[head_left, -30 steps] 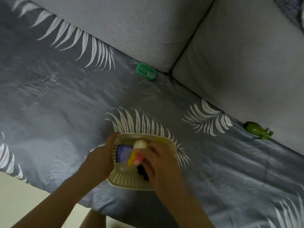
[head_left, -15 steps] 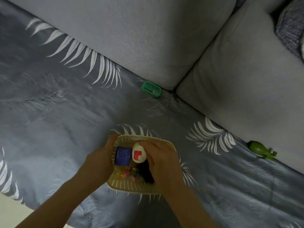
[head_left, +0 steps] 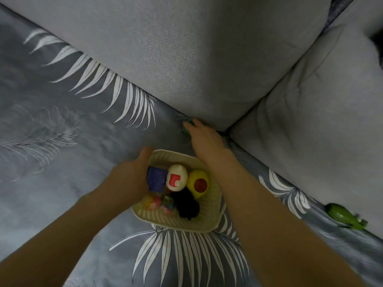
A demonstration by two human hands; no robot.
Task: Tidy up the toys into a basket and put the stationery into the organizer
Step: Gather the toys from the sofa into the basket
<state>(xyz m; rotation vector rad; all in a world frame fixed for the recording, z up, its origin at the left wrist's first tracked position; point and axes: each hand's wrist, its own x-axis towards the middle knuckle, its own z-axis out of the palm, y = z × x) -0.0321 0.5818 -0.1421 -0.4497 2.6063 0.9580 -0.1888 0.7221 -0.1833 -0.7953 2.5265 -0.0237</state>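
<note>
A cream slatted basket [head_left: 209,220] rests on the grey leaf-print sheet. In it lie a blue block [head_left: 156,178], a white egg with a red mark [head_left: 177,179], a yellow toy with a red spot [head_left: 198,183], a black toy [head_left: 186,203] and small coloured pieces. My left hand [head_left: 128,177] grips the basket's left rim. Beyond the basket, my right hand [head_left: 202,135] reaches out and covers a small green item [head_left: 187,125] at the foot of the grey cushion; only the item's edge shows. Whether the fingers have closed on it I cannot tell.
Two grey sofa cushions [head_left: 186,54] meet in a corner just behind my right hand. A green toy [head_left: 346,217] lies at the right against the cushion's foot. The sheet [head_left: 51,162] spreads out to the left and toward me.
My right hand left the basket, dropping the white egg inside, and reached forward onto the small green item. My left hand stays on the basket rim. The camera moved closer.
</note>
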